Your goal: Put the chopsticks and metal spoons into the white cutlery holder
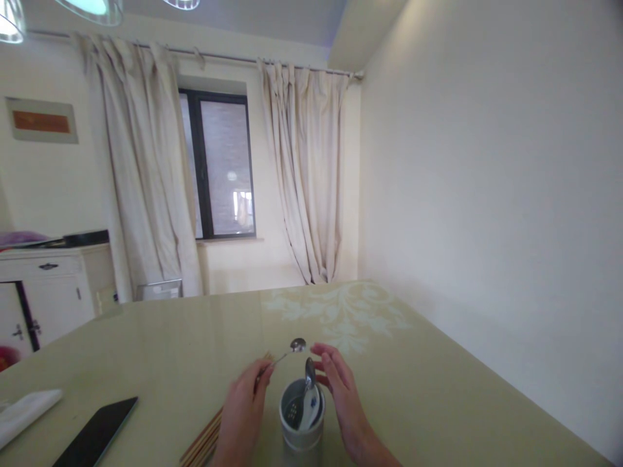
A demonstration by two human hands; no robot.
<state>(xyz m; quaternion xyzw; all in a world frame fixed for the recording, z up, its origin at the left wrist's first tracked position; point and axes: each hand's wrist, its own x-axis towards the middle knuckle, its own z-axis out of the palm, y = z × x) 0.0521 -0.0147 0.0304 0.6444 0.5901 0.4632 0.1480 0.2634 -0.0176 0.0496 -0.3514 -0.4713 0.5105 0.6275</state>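
My left hand (244, 403) pinches the handle of a small metal spoon (298, 345), whose bowl points right, above and beyond a grey utensil holder (302, 441). My right hand (342, 391) is beside the holder's right rim, fingers apart and slightly curled, close to the spoon's bowl. Standing in the holder are a metal spoon (310, 371) and a white soup spoon (310, 408) with a blue mark. Whether my right fingertips touch the standing metal spoon, I cannot tell. Several wooden chopsticks (202, 441) lie on the table, partly hidden behind my left hand.
A dark flat phone or tablet (97, 431) lies on the left of the green-toned table (160, 350), with a white object (29, 408) past it. A wall (487, 194) runs along the table's right edge. A white cabinet (53, 285) stands at the far left.
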